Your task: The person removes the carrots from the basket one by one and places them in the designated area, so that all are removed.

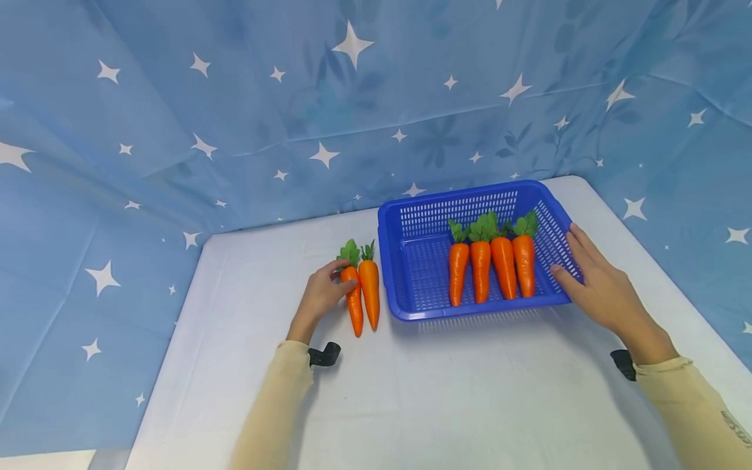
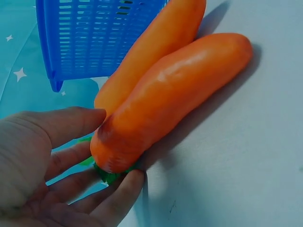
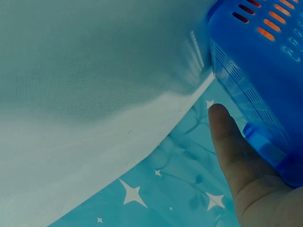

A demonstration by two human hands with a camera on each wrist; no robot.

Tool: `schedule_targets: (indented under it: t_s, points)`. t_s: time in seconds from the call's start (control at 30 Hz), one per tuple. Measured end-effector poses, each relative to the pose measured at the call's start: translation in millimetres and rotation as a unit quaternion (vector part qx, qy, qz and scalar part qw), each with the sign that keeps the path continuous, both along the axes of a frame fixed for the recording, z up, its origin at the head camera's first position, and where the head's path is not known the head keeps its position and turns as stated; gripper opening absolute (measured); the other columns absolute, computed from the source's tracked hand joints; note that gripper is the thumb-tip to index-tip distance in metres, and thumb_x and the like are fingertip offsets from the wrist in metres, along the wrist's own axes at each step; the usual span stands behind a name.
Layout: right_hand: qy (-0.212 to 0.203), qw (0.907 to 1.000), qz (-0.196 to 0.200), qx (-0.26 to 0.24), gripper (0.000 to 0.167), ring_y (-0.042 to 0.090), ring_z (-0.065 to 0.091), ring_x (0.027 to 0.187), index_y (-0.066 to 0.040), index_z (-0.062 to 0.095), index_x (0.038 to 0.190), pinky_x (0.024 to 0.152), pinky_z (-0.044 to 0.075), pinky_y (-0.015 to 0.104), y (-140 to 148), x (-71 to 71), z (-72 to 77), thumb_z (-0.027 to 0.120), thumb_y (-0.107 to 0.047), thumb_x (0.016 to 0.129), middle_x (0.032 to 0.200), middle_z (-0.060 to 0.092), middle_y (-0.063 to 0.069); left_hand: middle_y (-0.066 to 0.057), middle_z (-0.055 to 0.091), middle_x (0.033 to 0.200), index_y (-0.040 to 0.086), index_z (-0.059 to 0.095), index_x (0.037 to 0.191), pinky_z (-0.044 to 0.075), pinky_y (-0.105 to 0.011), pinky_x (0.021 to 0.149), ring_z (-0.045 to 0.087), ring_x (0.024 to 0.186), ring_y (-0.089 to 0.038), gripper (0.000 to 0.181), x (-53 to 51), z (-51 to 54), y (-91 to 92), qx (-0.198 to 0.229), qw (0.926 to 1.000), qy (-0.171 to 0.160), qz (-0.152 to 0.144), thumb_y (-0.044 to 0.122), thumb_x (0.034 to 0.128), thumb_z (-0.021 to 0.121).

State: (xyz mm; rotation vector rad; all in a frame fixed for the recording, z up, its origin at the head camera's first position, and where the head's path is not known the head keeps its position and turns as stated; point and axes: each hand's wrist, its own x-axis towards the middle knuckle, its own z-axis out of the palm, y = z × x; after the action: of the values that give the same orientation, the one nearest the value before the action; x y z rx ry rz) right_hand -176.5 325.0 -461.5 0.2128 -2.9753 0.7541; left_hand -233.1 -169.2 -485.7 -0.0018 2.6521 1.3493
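Note:
My left hand (image 1: 322, 291) pinches the leafy top end of an orange carrot (image 1: 354, 307), with the thumb on one side and fingers by the green leaves. That carrot lies on the white table beside a second carrot (image 1: 370, 290). In the left wrist view, the thumb tip rests between both carrots (image 2: 175, 90). On the right, my right hand (image 1: 605, 290) holds the right rim of a blue plastic basket (image 1: 405, 287), thumb over the inner side and fingers along the outside. Several carrots (image 1: 481, 271) lie side by side in the basket's right half, leaves pointing away.
The white table (image 1: 446, 391) has its far edge against a blue star-patterned cloth (image 1: 294, 98). The same cloth hangs along both sides. The basket's left wall stands close to the second carrot.

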Motion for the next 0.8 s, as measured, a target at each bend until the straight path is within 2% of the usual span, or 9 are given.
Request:
schedule_targets:
  t_s: [0.17, 0.27, 0.37, 0.47, 0.63, 0.8]
  points:
    - [-0.004, 1.0, 0.0, 0.001, 0.081, 0.058, 0.019, 0.154, 0.002, 0.008, 0.169, 0.103, 0.031, 0.083, 0.5, -0.5, -0.9, 0.049, -0.04, 0.112, 0.177, 0.002, 0.021, -0.018, 0.053, 0.158, 0.013, 0.061, 0.152, 0.049, -0.057, 0.112, 0.053, 0.141, -0.04, 0.054, 0.5, 2.1, 0.9, -0.006, 0.9999, 0.003, -0.015, 0.019, 0.1001, 0.074]
    - [-0.005, 1.0, 0.001, 0.002, 0.081, 0.059, 0.02, 0.153, 0.002, 0.009, 0.169, 0.102, 0.031, 0.083, 0.4, -0.5, -0.8, 0.049, -0.04, 0.112, 0.177, 0.002, 0.021, -0.016, 0.041, 0.167, 0.014, 0.058, 0.155, 0.041, -0.059, 0.118, 0.044, 0.149, -0.04, 0.057, -0.2, 2.9, 0.9, -0.009, 0.9996, 0.005, -0.026, 0.022, 0.1008, 0.074]
    - [-0.003, 1.0, 0.001, 0.003, 0.081, 0.059, 0.021, 0.153, 0.002, 0.009, 0.169, 0.102, 0.032, 0.083, 0.2, -0.4, -0.5, 0.049, -0.04, 0.112, 0.177, 0.003, 0.022, -0.015, 0.023, 0.176, 0.015, 0.053, 0.159, 0.028, -0.064, 0.124, 0.028, 0.158, -0.042, 0.063, -0.9, 3.7, 0.7, -0.012, 0.9993, 0.006, -0.036, 0.026, 0.1008, 0.073]
    - [-0.001, 1.0, 0.0, 0.002, 0.081, 0.059, 0.02, 0.153, 0.002, 0.01, 0.169, 0.102, 0.032, 0.083, 0.6, -0.3, -0.7, 0.049, -0.039, 0.112, 0.177, 0.003, 0.022, -0.013, 0.012, 0.178, 0.017, 0.047, 0.164, 0.02, -0.07, 0.124, 0.018, 0.161, -0.044, 0.07, -1.8, 3.8, 0.4, -0.006, 0.999, 0.008, -0.044, 0.031, 0.1002, 0.073]
    - [-0.001, 1.0, 0.0, 0.001, 0.081, 0.059, 0.02, 0.153, 0.002, 0.01, 0.169, 0.103, 0.032, 0.083, 0.3, -0.1, -0.6, 0.049, -0.04, 0.112, 0.177, 0.003, 0.021, -0.013, 0.0, 0.179, 0.022, 0.033, 0.171, 0.009, -0.078, 0.121, 0.002, 0.162, -0.044, 0.083, -4.8, 3.0, 0.6, 0.015, 0.9982, 0.024, -0.054, 0.04, 0.0995, 0.072]
    - [-0.002, 1.0, 0.0, -0.002, 0.081, 0.059, 0.02, 0.153, 0.001, 0.009, 0.169, 0.103, 0.031, 0.083, -0.1, 0.6, 0.2, 0.049, -0.04, 0.112, 0.177, 0.002, 0.021, -0.005, -0.006, 0.18, 0.038, 0.017, 0.173, 0.003, -0.079, 0.12, -0.008, 0.164, -0.036, 0.093, -8.4, 4.8, 3.1, 0.055, 0.9961, 0.045, -0.053, 0.052, 0.0986, 0.071]
